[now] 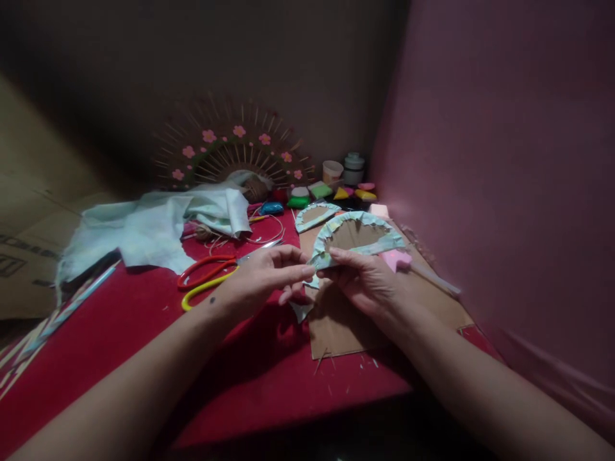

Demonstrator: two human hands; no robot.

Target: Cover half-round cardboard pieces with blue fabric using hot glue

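Note:
A half-circle of brown cardboard (352, 236), edged with pleated pale-green fabric, is held up between my hands. My right hand (368, 282) grips its straight lower edge, thumb on top and fingers beneath. At its left corner, my left hand (273, 275) has thumb and forefinger closed on the fabric edge. Small pale fabric scraps (302, 312) hang or lie just below; I cannot tell which. Scissors (211, 286) with one red and one yellow handle lie beside my left wrist, blades partly hidden. Behind the held piece lies a similar smaller fabric-edged half-circle (317, 215).
Pale-green cloth (154, 227) is heaped at the left on the red table covering (125, 333). A cardboard sheet (346, 336) lies under my hands, with a glue stick (435, 279) at its right. Behind stand colourful clay packets (320, 189), jars (354, 168) and a flower-trimmed stick fan (239, 132).

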